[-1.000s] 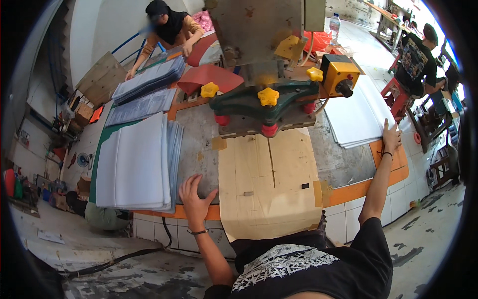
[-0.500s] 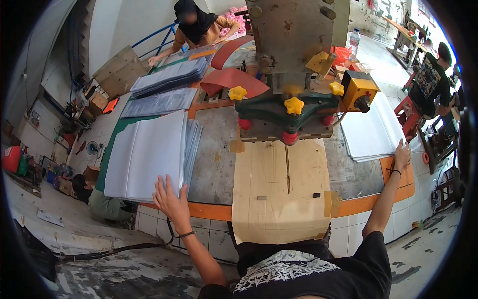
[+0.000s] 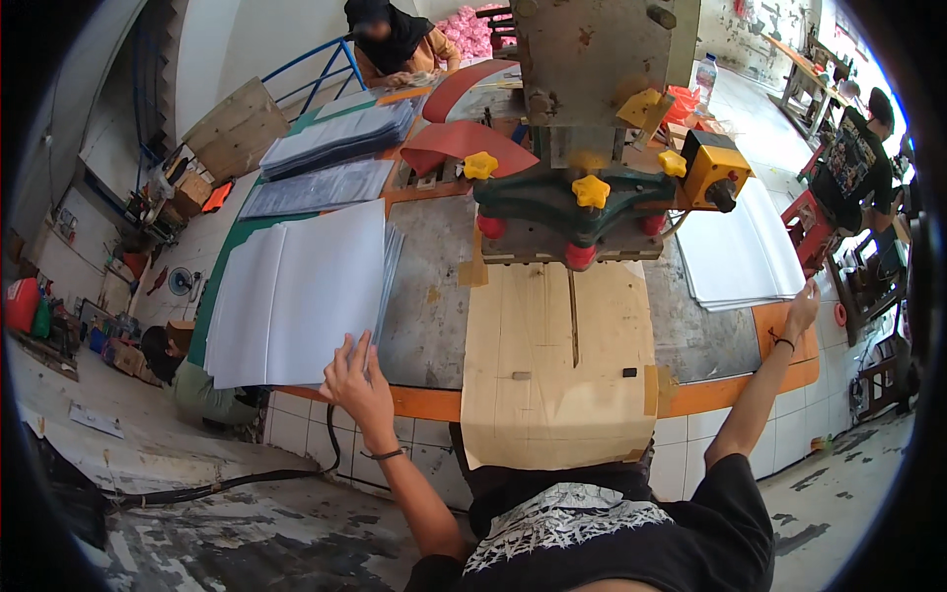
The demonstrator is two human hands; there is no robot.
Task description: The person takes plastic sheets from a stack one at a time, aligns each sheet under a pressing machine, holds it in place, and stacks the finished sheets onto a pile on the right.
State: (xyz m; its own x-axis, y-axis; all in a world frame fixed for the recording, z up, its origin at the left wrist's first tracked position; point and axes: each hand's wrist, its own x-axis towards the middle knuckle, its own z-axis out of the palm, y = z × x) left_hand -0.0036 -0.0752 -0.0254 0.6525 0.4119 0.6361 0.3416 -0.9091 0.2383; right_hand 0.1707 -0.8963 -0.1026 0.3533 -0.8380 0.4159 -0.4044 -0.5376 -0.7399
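On the left of the worktable lies a stack of large white sheets (image 3: 296, 296), each with a line down it. My left hand (image 3: 357, 383) grips the top sheet at its near right corner, with fingers partly bent. A second stack of white sheets (image 3: 740, 247) lies right of the press. At that stack's near right corner my right hand (image 3: 803, 308) has its fingers closed on the sheet edge; how many sheets it holds I cannot tell. Between the hands, a tan board (image 3: 557, 395) with a dark slot and two small blocks extends from under the press head (image 3: 577, 212).
The press carries yellow star knobs and a yellow control box (image 3: 712, 173). Clear plastic sheets (image 3: 316, 187) and another pile (image 3: 340, 138) lie farther back left. Beyond them a co-worker (image 3: 395, 49) sits at the table. Another person (image 3: 853, 163) sits far right.
The top left sheet has shifted slightly right and away over its stack, with my left hand moving right. My right hand's fingers have drawn together at the sheet corner. The far co-worker's arms have pulled in.
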